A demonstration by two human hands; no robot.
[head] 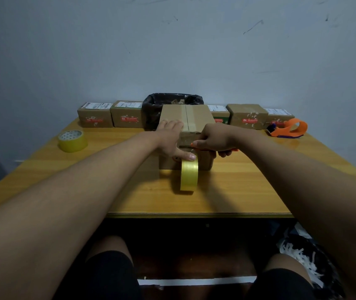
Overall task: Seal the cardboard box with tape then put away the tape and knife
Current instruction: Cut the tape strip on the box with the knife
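A cardboard box stands in the middle of the wooden table, with a strip of clear tape running over its top seam and down its near face. A yellow tape roll stands on edge against the box's near face, still joined to that strip. My left hand lies flat on the box's top left, its thumb pressing on the roll's top. My right hand grips an orange knife, blade pointing left at the tape on the near face.
A second yellow tape roll lies flat at the table's left. An orange tape dispenser sits at the far right. Several small parcels and a black-lined bin stand along the back edge, against the wall.
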